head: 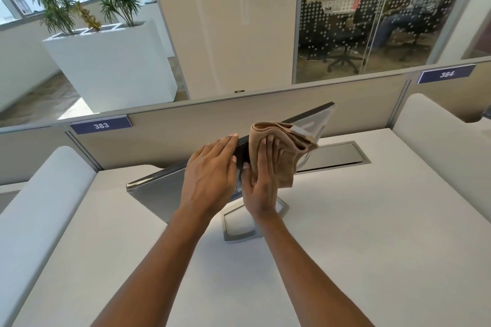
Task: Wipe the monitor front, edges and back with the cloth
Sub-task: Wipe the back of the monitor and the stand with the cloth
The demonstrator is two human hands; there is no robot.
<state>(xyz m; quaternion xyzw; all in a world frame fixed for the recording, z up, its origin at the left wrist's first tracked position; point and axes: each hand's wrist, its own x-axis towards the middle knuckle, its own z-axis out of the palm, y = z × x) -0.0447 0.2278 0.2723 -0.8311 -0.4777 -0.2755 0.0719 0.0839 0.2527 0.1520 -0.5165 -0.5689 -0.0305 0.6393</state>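
One monitor (156, 188), one cloth (279, 141), two hands (210, 175) (261, 183), two number plates (101, 125) (446, 74)

Both forearms reach forward; the left hand (210, 175) lies flat, fingers straight, and the right hand (261, 178), just beside it, presses flat.

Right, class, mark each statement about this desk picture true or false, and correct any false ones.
1. The right hand presses a folded tan cloth against the silver flat monitor. True.
2. The left hand holds a spray bottle. False: it rests flat on the monitor's top edge, holding nothing.
3. The monitor's silver stand base sits on the white desk. True.
4. The blue partition label left of the monitor reads 390. False: it reads 383.
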